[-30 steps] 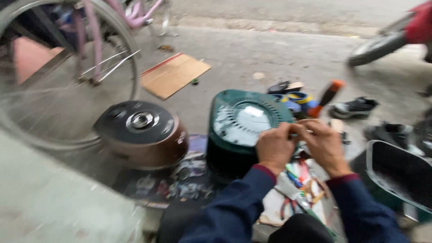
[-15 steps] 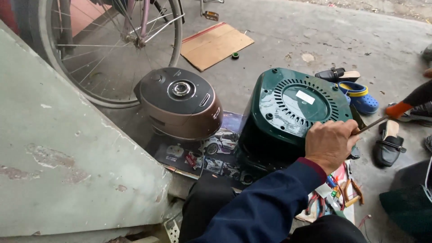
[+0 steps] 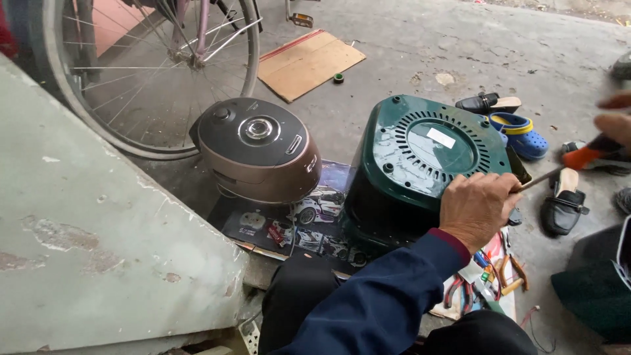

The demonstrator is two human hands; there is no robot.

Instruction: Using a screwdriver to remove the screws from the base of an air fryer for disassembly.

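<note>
A dark green appliance (image 3: 420,164) lies upside down on the ground, its round vented base facing up. My left hand (image 3: 476,210) rests on its right edge, fingers curled around the tip end of a screwdriver's thin metal shaft (image 3: 539,179). At the far right frame edge my right hand (image 3: 614,121) is blurred and grips the screwdriver's orange handle (image 3: 584,156). The tip itself is hidden under my left fingers.
A brown round-lidded cooker (image 3: 259,151) stands left of the green appliance on printed sheets (image 3: 289,227). Pliers and small tools (image 3: 490,283) lie by my knee. Sandals and a blue clog (image 3: 519,128) lie right, cardboard (image 3: 309,62) and a bicycle wheel (image 3: 151,72) behind, a grey slab (image 3: 85,236) left.
A second ago both hands were together over the green appliance. My right hand has since drawn away to the right with the orange handle; my left hand stays at the appliance's edge.
</note>
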